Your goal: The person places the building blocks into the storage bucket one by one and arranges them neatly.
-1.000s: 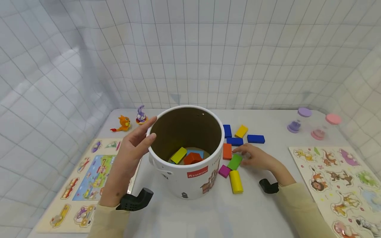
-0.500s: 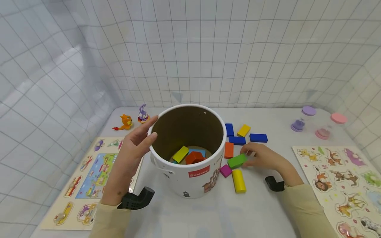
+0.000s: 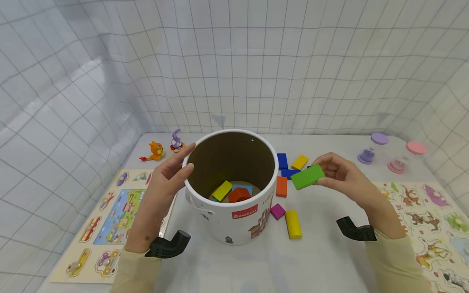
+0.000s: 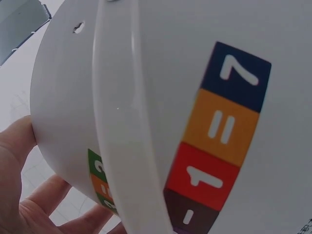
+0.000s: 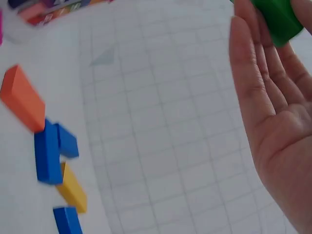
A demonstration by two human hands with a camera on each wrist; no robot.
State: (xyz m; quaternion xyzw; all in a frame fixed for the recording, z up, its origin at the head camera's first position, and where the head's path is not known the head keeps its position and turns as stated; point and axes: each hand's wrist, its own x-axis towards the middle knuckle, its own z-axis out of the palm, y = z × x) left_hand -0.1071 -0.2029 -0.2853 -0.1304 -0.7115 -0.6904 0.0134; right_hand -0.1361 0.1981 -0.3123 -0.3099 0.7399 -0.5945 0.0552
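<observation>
A white bucket (image 3: 234, 226) with a printed label stands mid-table. Inside it lie a yellow block (image 3: 222, 191), a red block (image 3: 239, 194) and light blue pieces. My left hand (image 3: 161, 187) rests against the bucket's left rim, fingers extended and thumb tip over the edge; the left wrist view shows the bucket's outer wall (image 4: 278, 146) close up. Right of the bucket, my right hand (image 3: 344, 177) pinches a rectangular green block (image 3: 307, 177) between thumb and fingers, raised above the table. The right wrist view shows only part of that green block (image 5: 280, 22).
Right of the bucket lie an orange block (image 3: 281, 187), a magenta block (image 3: 277, 211), a yellow cylinder (image 3: 293, 224), a small yellow block (image 3: 300, 162) and several blue blocks (image 3: 282, 161). Puzzle boards (image 3: 84, 228) flank both sides. Toy figures (image 3: 156, 150) and two hourglass-like items (image 3: 366, 156) stand behind.
My right hand has taken hold of the green block, lifted it off the table and moved it up and to the right. My left hand stays at the bucket rim.
</observation>
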